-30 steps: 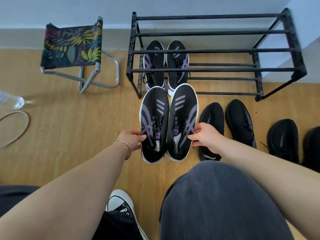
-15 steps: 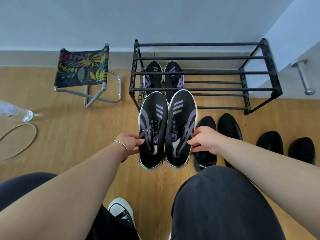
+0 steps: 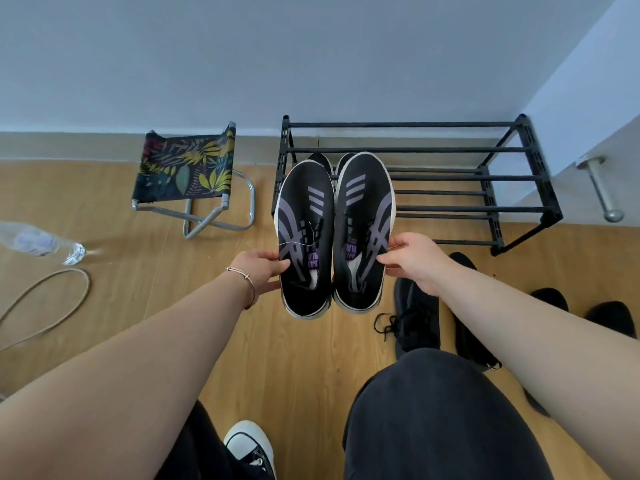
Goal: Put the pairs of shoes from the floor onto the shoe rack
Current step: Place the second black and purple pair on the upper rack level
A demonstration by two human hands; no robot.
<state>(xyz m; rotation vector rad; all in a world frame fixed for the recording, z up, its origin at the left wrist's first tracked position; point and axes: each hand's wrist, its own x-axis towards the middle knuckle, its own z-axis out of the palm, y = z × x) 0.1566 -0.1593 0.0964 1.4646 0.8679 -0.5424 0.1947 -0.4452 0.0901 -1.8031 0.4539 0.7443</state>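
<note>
Since the earlier frame, the black-and-purple shoes (image 3: pixel 334 233) are raised higher, their toes now carried over the front left of the shoe rack (image 3: pixel 512 188) at 12 o'clock. One shoe is pinched closed at its side by the left hand (image 3: pixel 258 271), the other by the right hand (image 3: pixel 414 261). Black shoes (image 3: pixel 417 320) are left on the floor at 4 o'clock.

A small folding stool (image 3: pixel 188 174) with a leaf-print fabric seat stands by the far wall. Further left, a clear plastic bottle (image 3: pixel 40 242) lies on its side on the wooden floor (image 3: pixel 294 358), with a thin hoop (image 3: pixel 48 303) just nearer. A metal doorstop (image 3: pixel 601 188) sits far right.
</note>
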